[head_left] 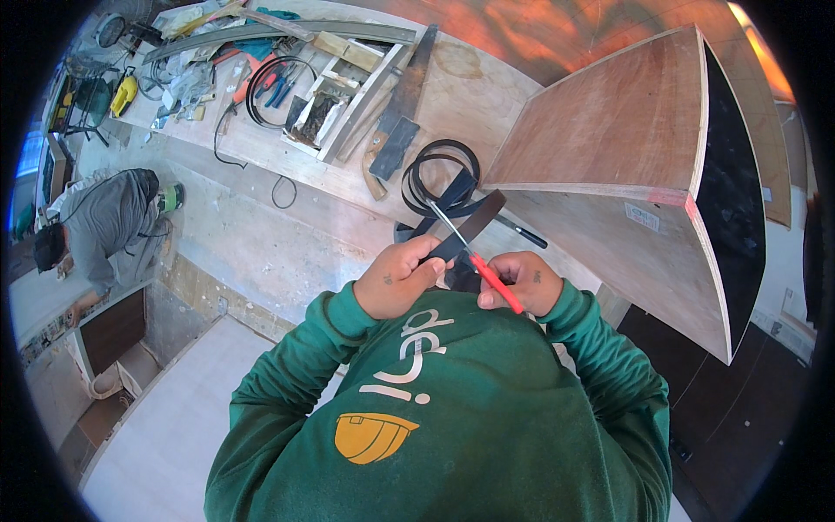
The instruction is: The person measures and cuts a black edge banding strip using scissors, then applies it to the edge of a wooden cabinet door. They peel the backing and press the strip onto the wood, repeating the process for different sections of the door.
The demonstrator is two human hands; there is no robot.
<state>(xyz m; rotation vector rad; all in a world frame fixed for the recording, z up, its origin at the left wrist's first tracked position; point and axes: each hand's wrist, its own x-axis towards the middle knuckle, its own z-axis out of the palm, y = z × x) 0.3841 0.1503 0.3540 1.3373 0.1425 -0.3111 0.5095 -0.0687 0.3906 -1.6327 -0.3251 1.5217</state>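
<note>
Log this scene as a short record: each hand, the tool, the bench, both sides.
Left hand: pinching a dark strip
Right hand: holding red-handled scissors
Tool position: metal end crosses the strip in view; whether cutting, cannot tell
Workbench: coiled dark band beyond the hands
Right side: box-like plywood piece
Left side: another person, bent over

The left hand (402, 277) holds a dark strip (487, 214), the right hand (528, 280) red-handled scissors (496, 284) across it; a plywood box (600, 122) stands right.
</note>
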